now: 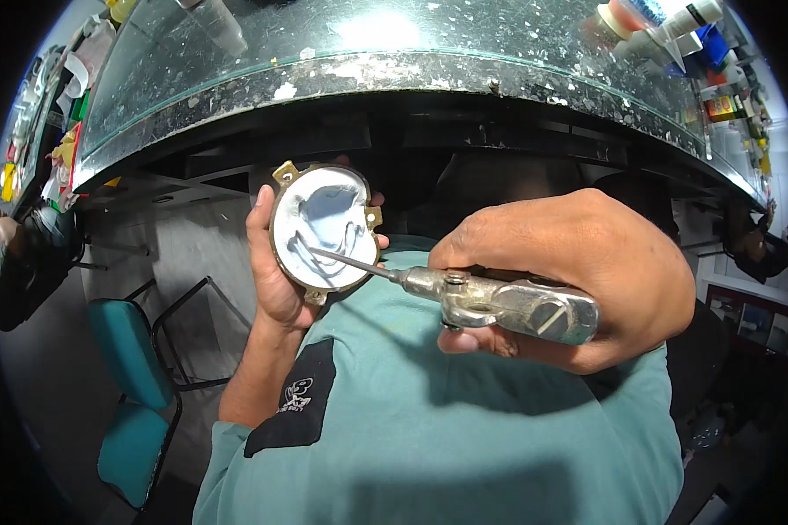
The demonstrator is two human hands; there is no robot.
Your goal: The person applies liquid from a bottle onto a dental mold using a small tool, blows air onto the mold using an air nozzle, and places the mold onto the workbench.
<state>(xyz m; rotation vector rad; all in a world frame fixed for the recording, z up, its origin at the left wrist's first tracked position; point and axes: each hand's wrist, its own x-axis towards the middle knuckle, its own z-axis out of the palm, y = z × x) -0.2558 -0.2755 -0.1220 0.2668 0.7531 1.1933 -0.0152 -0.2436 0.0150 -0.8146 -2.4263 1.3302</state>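
My left hand (280, 284) is closed round a dental flask half (278, 254), a round brass-coloured ring with lugs. White plaster (324, 273) fills it, with a smooth hollow and a curved, arch-like ridge in the surface. In my right hand (587, 254) is a silvery metal tool (508, 304) with a large slotted screw at its rear and a thin, nozzle-like tip. That tip points left and lies over the plaster's lower left part; whether it touches cannot be made out. The thumb and fingers wrap the tool's body. Some left fingers are hidden behind the flask.
A paint-spattered workbench (464, 66) with a glass top edge runs across in front of me. Tools and jars (657, 22) stand at its right end. A green chair (131, 350) is at lower left. A person's dark sleeve (35, 271) shows at far left.
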